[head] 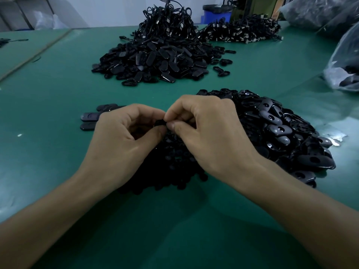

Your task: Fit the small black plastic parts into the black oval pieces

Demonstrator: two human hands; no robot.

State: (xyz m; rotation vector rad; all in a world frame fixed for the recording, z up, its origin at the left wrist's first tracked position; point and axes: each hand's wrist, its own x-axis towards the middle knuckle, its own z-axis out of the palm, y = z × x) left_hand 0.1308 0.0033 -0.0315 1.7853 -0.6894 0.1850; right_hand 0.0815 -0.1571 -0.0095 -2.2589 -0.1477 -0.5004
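My left hand (124,136) and my right hand (209,133) meet above a heap of small black plastic parts (174,162) on the green table (48,162). Both hands pinch one black piece (160,122) between thumbs and fingertips; most of it is hidden, so I cannot tell whether it is an oval piece or a small part. A pile of black oval pieces (281,129) with round holes lies just right of my right hand. Three oval pieces (89,117) lie flat left of my left hand.
A larger heap of black oval shells (155,61) sits further back at the centre, with a tangle of black cables (169,24) behind it and more cables (240,30) to the right. Clear plastic bags (343,61) of parts lie at the right edge. A blue bin (215,14) stands behind.
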